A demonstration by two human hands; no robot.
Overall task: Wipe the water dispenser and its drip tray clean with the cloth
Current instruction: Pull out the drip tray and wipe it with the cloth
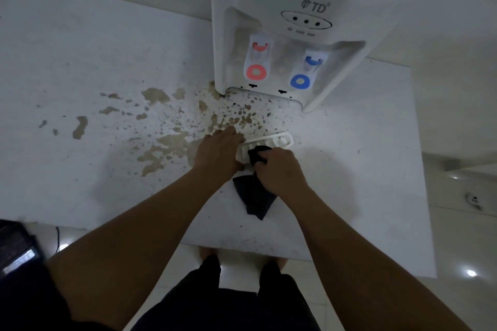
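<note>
The drip tray (pixel 271 142), a white ribbed part, is removed from the water dispenser (pixel 282 35) and is located on the white table (pixel 80 62), in front of the dispenser base. The tray's left end is held by the left hand (pixel 217 153), with the fingers curled over its edge. A dark cloth (pixel 254 191) is gripped in the right hand (pixel 279 169), whose fingers are closed round a bunched portion of the fabric. That bunched portion is pressed against the tray surface just ahead of the right hand's knuckles. The remainder of the cloth hangs out below the grip and lies flat on the table between the two wrists. Brown stains (pixel 166 142) are spread over the table to the left of the left hand and beyond the tray, up to the dispenser base. A red tap (pixel 256 62) and a blue tap (pixel 305 71) are seen in the dispenser recess, well apart from both hands.
</note>
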